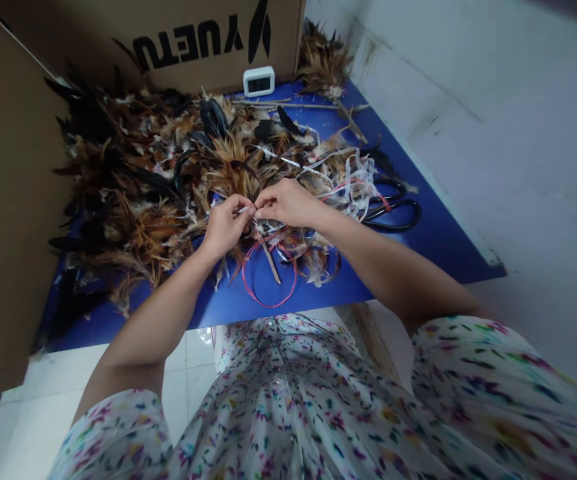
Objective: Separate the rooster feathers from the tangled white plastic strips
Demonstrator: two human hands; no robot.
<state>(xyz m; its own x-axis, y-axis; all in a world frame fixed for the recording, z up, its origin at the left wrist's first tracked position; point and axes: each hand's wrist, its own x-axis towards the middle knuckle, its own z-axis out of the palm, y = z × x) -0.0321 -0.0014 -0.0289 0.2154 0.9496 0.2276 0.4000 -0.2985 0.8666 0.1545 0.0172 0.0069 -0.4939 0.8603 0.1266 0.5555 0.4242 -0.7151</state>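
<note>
I've my left hand (228, 220) and right hand (286, 202) pinching something indistinct, feathers (234, 162) just beyond, probably tying; next wants steady tension.

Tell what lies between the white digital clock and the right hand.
In the head view, thin sticks, black feathers, brown feathers and a white ribbon.

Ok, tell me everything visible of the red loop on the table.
The red loop is thin and cord-like, perhaps plastic, bent into a rough circle over the blue tabletop near its front edge. Its top runs into feathers below the left hand and right hand; no ends show clearly. The tip of a thin stick shows inside it.
</note>
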